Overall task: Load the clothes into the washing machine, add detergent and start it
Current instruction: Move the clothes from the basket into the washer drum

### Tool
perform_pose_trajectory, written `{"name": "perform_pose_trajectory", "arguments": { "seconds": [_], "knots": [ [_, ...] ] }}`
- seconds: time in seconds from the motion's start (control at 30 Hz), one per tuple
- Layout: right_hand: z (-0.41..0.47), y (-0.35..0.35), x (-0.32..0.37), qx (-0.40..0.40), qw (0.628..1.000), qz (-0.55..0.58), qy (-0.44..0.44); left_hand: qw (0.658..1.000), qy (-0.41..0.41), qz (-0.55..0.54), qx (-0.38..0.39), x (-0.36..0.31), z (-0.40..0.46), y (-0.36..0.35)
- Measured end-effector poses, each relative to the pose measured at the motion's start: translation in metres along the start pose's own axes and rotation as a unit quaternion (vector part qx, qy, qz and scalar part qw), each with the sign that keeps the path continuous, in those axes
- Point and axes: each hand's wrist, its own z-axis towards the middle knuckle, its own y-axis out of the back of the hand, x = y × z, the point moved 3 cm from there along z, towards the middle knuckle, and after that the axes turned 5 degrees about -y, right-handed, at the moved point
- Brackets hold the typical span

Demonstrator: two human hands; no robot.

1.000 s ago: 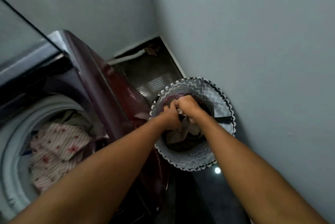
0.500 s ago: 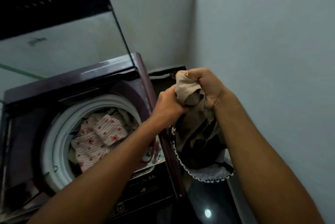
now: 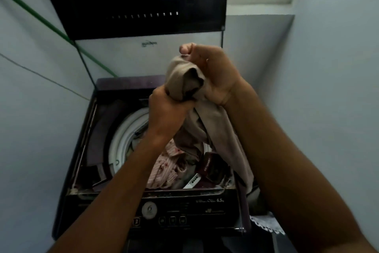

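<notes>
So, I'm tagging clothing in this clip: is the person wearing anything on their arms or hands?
No. Both forearms are bare up to the frame edge, with no sleeves showing. The left hand and right hand carry no gloves, rings, watch or bracelets.

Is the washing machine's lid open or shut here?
Open: the lid stands raised behind the drum, where a pink patterned garment already lies.

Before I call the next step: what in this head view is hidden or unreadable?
- Drum: mostly hidden by the forearms and beige garment.
- Laundry basket: only a rim sliver shows past the right arm.
- Control panel labels: too small and blurred.
- Detergent: none in frame.
</notes>
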Motion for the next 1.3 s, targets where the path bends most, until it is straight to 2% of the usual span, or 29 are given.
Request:
{"name": "perform_pose_trajectory", "arguments": {
  "seconds": [0.1, 0.2, 0.27, 0.37, 0.43, 0.53, 0.6, 0.63, 0.77, 0.8, 0.87, 0.93, 1.0, 1.1, 1.17, 1.23, 1.3],
  "knots": [
    [0.022, -0.002, -0.024, -0.066, 0.986, -0.152, 0.016, 0.996, 0.050, 0.033, -0.063, 0.028, -0.002, 0.031],
    [0.036, 0.011, -0.056, -0.098, 0.941, -0.324, -0.006, 0.988, 0.110, 0.075, -0.077, 0.066, -0.007, 0.049],
    [0.041, 0.024, -0.078, -0.120, 0.895, -0.428, -0.049, 0.979, 0.152, 0.115, -0.076, 0.099, -0.013, 0.056],
    [0.034, 0.040, -0.104, -0.140, 0.775, -0.606, -0.110, 0.958, 0.244, 0.146, -0.043, 0.141, -0.022, 0.060],
    [0.023, 0.047, -0.116, -0.122, 0.741, -0.645, -0.138, 0.946, 0.261, 0.191, -0.001, 0.151, -0.028, 0.056],
    [0.016, 0.058, -0.128, -0.119, 0.749, -0.634, -0.151, 0.935, 0.195, 0.293, 0.046, 0.143, -0.031, 0.042],
    [0.014, 0.065, -0.128, -0.154, 0.768, -0.611, -0.116, 0.944, 0.119, 0.292, 0.100, 0.131, -0.029, 0.023],
    [0.013, 0.069, -0.124, -0.176, 0.765, -0.613, -0.090, 0.949, 0.092, 0.270, 0.131, 0.126, -0.028, 0.013],
    [-0.004, 0.098, -0.097, -0.235, 0.681, -0.694, -0.002, 0.939, 0.025, 0.192, 0.286, 0.100, -0.030, -0.035],
    [-0.012, 0.106, -0.091, -0.246, 0.649, -0.720, -0.011, 0.933, 0.001, 0.191, 0.305, 0.094, -0.032, -0.046],
    [-0.031, 0.129, -0.080, -0.264, 0.598, -0.752, -0.082, 0.922, -0.035, 0.203, 0.328, 0.087, -0.034, -0.069],
    [-0.052, 0.154, -0.074, -0.266, 0.609, -0.727, -0.175, 0.898, -0.059, 0.250, 0.357, 0.085, -0.036, -0.090],
    [-0.071, 0.179, -0.073, -0.251, 0.652, -0.671, -0.251, 0.860, -0.081, 0.296, 0.407, 0.082, -0.040, -0.110],
    [-0.096, 0.203, -0.079, -0.194, 0.688, -0.627, -0.310, 0.806, -0.071, 0.317, 0.495, 0.075, -0.052, -0.136],
    [-0.104, 0.206, -0.088, -0.169, 0.692, -0.617, -0.335, 0.778, -0.069, 0.338, 0.525, 0.075, -0.060, -0.143],
    [-0.109, 0.211, -0.094, -0.180, 0.703, -0.594, -0.348, 0.770, -0.070, 0.347, 0.531, 0.078, -0.064, -0.148],
    [-0.111, 0.213, -0.096, -0.203, 0.733, -0.552, -0.343, 0.775, -0.064, 0.341, 0.528, 0.081, -0.065, -0.150]
  ]
}}
